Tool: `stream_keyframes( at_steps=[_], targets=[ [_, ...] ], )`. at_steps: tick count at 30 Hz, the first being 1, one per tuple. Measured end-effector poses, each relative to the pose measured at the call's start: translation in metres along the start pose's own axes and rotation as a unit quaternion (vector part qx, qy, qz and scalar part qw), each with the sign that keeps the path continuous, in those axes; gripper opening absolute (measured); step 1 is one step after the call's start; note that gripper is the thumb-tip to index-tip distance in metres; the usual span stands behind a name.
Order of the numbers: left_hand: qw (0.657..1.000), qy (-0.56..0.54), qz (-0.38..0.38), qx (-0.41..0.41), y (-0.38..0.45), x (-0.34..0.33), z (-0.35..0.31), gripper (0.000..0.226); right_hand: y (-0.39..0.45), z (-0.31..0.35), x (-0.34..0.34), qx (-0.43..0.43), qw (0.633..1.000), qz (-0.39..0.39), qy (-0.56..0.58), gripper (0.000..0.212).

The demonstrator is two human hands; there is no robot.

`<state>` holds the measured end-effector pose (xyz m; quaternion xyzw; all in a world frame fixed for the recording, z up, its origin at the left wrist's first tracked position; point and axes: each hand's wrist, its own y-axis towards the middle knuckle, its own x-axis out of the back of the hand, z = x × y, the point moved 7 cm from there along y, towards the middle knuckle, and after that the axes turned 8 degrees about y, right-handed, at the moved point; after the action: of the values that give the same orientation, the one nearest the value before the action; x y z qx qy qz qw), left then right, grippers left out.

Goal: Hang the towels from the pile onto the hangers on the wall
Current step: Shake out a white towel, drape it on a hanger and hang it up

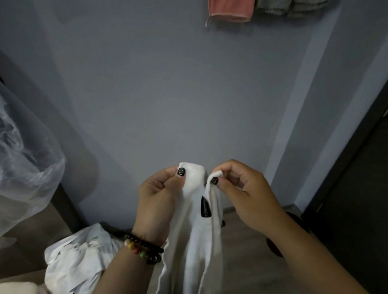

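- both forearms reach in from the bottom edge; beaded bracelets (pixel 144 247) circle the left wrist.
- left hand (pixel 157 196) pinches the top edge of a white towel (pixel 195 247), thumb on the near face, fingers curled behind.
- right hand (pixel 244 193) pinches the towel's other top corner between thumb and forefinger; remaining fingers curled.
- towel held up in front of the grey wall (pixel 157 89), hanging down between the forearms past the bottom edge; a dark label (pixel 206 207) shows near its top between the two hands.
- crumpled white cloth pile (pixel 77 257) lies low left, just beside the left forearm.
- clear plastic sheeting (pixel 17 157) at far left.
- high on the wall: a pink towel (pixel 230 6) hangs just beside a grey towel (pixel 290 5).
- dark door (pixel 365 176) at right.
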<state>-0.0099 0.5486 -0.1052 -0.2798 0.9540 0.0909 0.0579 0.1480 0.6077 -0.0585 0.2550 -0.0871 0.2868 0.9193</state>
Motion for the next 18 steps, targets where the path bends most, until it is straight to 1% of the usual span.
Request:
stream_keyframes(
  at_steps=[2, 4, 6, 9, 11, 13, 15, 18],
  targets=[
    [1.000, 0.015, -0.014, -0.016, -0.002, 0.000, -0.002, 0.013, -0.001, -0.003, 0.005, -0.020, 0.999, -0.029, 0.019, 0.006],
    [0.997, 0.050, -0.036, -0.042, -0.002, 0.000, -0.005, 0.015, -0.001, -0.003, 0.010, -0.033, 0.996, -0.066, 0.041, 0.005],
    [0.995, 0.074, -0.039, -0.055, -0.003, -0.002, -0.006, 0.013, 0.001, 0.002, 0.013, -0.021, 0.996, -0.084, 0.036, 0.007],
    [0.997, 0.062, -0.025, -0.049, -0.007, -0.005, -0.004, 0.011, 0.002, 0.010, 0.001, -0.010, 0.999, -0.040, -0.001, 0.007],
    [0.998, 0.051, -0.018, -0.042, -0.009, -0.006, -0.004, 0.012, 0.001, 0.008, -0.009, -0.033, 0.999, -0.001, 0.018, 0.010],
    [0.998, 0.047, -0.013, -0.031, -0.009, -0.005, -0.003, 0.017, 0.001, 0.005, -0.015, -0.053, 0.997, 0.020, 0.049, 0.016],
    [0.998, 0.052, -0.003, -0.031, -0.009, -0.004, -0.003, 0.023, 0.000, 0.005, -0.016, -0.062, 0.997, 0.019, 0.045, 0.018],
    [0.998, 0.059, 0.020, -0.031, -0.012, -0.004, -0.002, 0.033, -0.002, 0.005, -0.016, -0.066, 0.997, -0.010, 0.026, 0.012]
  ],
)
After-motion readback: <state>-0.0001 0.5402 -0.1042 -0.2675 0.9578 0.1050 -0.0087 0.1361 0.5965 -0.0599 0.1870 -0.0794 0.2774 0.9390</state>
